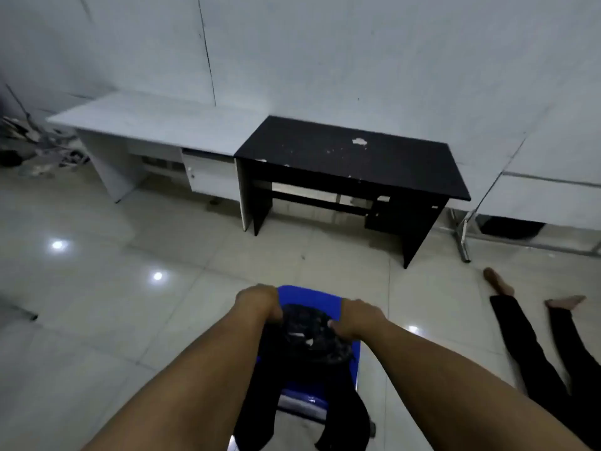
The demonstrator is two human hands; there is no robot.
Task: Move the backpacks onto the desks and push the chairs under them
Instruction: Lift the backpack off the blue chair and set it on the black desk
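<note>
A black backpack [312, 343] lies on a blue plastic chair [309, 297] just below me. My left hand [260, 301] grips the backpack's top left edge. My right hand [354, 317] grips its top right edge. The backpack's straps hang down over the chair's near side. Farther ahead a black desk [351, 157] stands against the wall, its top bare apart from white scuffs. A white desk [156, 122] adjoins it on the left, with a drawer unit underneath.
A person lies on the tiled floor at the right, legs in dark trousers [533, 349] and bare feet towards the black desk. A metal frame [463, 236] stands right of the black desk. Clutter [39, 148] is piled at the far left.
</note>
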